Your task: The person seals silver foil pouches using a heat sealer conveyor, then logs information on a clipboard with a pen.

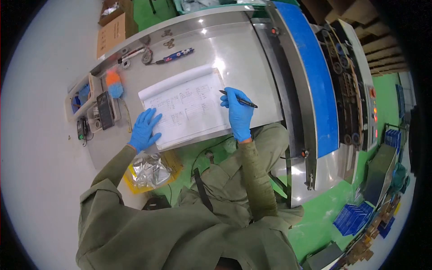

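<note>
A stack of paper sheets [193, 119] with handwriting and a printed table lies at a slant on the metal table, its top page curled at the far edge. My left hand [144, 130], in a blue glove, rests with fingers spread on the lower left of the paper. In my right hand [239, 112], also gloved in blue, a black pen [243, 101] is gripped near the paper's right edge. Its tip points left, a little above the sheet as far as I can see.
A blue patterned tool [177, 55] lies beyond the paper. To the left are a dark phone-like device [105, 110], an orange-and-blue object [114, 84] and a white bin [84, 96]. A blue conveyor belt [310, 76] runs along the right. Below stands a yellow box [175, 164] with silver bags.
</note>
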